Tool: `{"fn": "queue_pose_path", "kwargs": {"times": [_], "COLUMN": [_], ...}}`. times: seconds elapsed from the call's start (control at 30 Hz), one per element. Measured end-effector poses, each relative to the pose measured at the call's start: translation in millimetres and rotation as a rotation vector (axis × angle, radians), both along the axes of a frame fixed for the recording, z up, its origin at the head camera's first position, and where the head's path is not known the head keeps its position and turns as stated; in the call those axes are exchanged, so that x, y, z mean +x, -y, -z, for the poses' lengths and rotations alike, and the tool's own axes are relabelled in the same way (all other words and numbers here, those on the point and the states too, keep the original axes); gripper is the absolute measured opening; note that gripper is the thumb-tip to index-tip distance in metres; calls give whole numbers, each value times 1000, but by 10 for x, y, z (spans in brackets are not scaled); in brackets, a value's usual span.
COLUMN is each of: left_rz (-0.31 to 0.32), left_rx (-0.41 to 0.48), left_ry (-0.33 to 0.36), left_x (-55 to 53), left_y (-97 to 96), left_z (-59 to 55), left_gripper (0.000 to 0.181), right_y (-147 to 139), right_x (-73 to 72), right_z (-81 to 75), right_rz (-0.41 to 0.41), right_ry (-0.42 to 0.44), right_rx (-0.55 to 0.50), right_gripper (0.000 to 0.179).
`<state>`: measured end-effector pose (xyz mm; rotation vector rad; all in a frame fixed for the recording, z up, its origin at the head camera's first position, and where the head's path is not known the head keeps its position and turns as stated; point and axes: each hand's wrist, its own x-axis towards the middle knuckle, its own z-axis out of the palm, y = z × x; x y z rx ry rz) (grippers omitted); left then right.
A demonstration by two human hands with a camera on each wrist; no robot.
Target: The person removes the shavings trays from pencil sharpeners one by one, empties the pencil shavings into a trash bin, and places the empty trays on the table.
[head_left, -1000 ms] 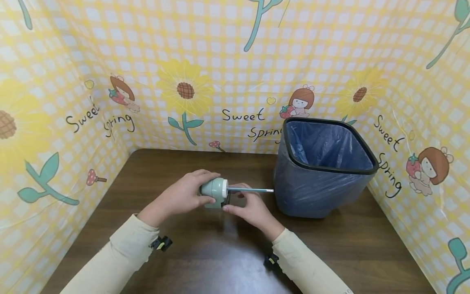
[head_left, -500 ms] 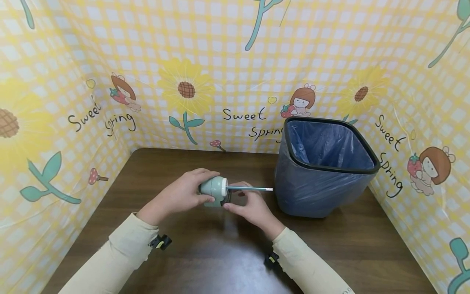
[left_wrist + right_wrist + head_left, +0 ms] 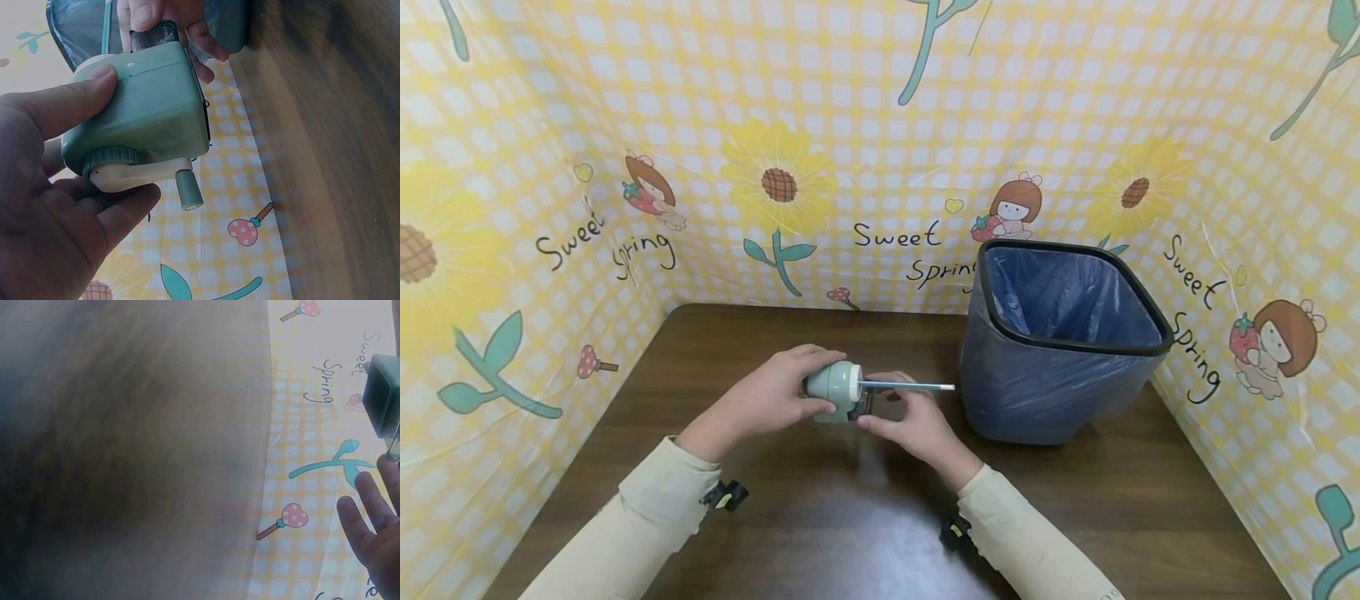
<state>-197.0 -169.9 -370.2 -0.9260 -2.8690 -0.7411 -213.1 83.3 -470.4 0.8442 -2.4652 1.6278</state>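
In the head view, my left hand grips a green crank pencil sharpener above the table, thumb on its near side. A light blue pencil sticks out of its white front, pointing right. My right hand pinches the clear, dark-tinted shavings drawer, which stands partly out of the sharpener body. The left wrist view shows the cream crank arm with its green knob at the back end. Drawer contents are hard to make out.
A grey bin with a black rim and blue liner stands right of my right hand, its mouth facing up. The brown wooden table is enclosed by yellow checked cloth walls.
The sharpener and pencil have shifted slightly left with my left hand while my right hand stays nearly in place. A bit more of the drawer shows between them.
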Motion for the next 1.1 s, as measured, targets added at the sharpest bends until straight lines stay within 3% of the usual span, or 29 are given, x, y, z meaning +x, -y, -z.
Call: {"fn": "queue_pose_path", "kwargs": {"times": [1.1], "left_rz": [-6], "left_rx": [6], "left_ry": [-8], "left_x": [-5], "left_y": [38], "left_z": [5], "left_gripper": [68], "right_y": [-51], "right_x": [-7], "right_z": [12], "right_rz": [35], "right_ry": [-15], "right_rx": [11], "right_gripper": [53]}}
